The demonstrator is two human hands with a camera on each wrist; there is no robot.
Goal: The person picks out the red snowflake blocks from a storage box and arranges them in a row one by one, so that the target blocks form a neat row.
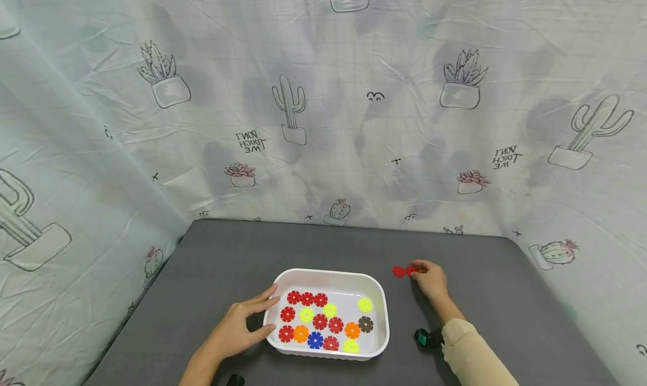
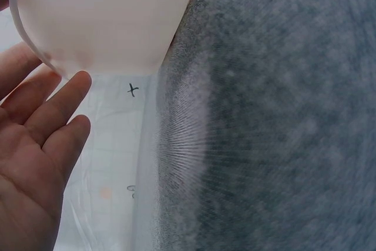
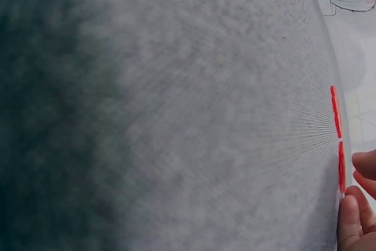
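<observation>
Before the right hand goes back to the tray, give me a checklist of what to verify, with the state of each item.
1. Left hand steadies the white tray: ok, its fingers lie open against the left wall.
2. Two red discs lie flat on the grey mat: ok.
3. Right hand free of the nearer disc: not ok, its fingertips touch it.
4. More red discs in the tray: ok, several.
5. Discs on the mat joined: cannot tell.

Makeshift recording booth, cactus-print cloth backdrop (image 1: 323, 105) draped on three sides, grey felt-covered table (image 1: 505, 318)
</observation>
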